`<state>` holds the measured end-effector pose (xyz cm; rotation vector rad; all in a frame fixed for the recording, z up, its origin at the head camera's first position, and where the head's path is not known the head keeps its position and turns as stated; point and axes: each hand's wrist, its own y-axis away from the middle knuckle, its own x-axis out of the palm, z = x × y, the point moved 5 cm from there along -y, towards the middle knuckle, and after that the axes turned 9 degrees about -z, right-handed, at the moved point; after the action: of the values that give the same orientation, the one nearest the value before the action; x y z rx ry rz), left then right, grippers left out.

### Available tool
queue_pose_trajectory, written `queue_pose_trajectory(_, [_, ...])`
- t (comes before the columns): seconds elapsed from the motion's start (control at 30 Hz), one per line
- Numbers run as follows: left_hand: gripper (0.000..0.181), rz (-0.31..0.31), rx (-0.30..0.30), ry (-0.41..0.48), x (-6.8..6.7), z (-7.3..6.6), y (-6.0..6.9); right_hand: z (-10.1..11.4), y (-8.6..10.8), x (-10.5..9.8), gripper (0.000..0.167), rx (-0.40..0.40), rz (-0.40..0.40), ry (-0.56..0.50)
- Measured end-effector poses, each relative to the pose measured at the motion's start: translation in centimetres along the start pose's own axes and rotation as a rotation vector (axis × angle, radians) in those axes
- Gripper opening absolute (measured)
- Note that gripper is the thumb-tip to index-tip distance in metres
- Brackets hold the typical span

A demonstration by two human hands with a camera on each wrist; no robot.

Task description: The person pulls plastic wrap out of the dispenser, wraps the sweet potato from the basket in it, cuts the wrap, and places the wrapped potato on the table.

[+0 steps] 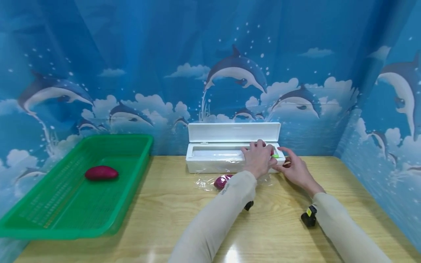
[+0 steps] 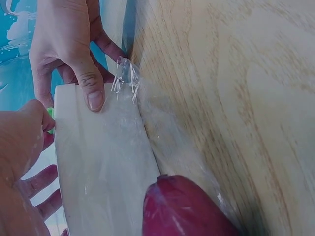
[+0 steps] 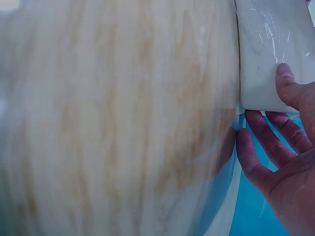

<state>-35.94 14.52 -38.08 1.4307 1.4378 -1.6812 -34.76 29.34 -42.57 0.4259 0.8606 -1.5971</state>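
Observation:
A long white box (image 1: 210,167) stands against the backdrop with its lid (image 1: 234,132) raised. My left hand (image 1: 258,159) reaches over the box's right part; in the left wrist view its fingertips pinch a small green piece (image 2: 50,118) at the box edge. With thumb on the front and fingers around the end, my right hand (image 1: 297,172) grips the box's right end, as the right wrist view shows of the hand (image 3: 290,157) and box (image 3: 270,59). Clear film (image 1: 204,183) hangs down the front onto the table, around a purple-red sweet potato (image 1: 222,182), partly hidden by my left sleeve.
A green basket (image 1: 115,215) stands at the left of the wooden table (image 1: 158,219), with another purple-red sweet potato (image 1: 101,172) inside. Behind and at the right hangs a blue dolphin-print curtain (image 1: 164,47).

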Motion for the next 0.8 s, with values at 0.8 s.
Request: queue_pose_trajectory(0.8, [0.035, -0.122, -0.065, 0.038, -0.16, -0.25, 0.14, 0.20, 0.22, -0.05, 0.069, -0.057, -0.034, -0.007])
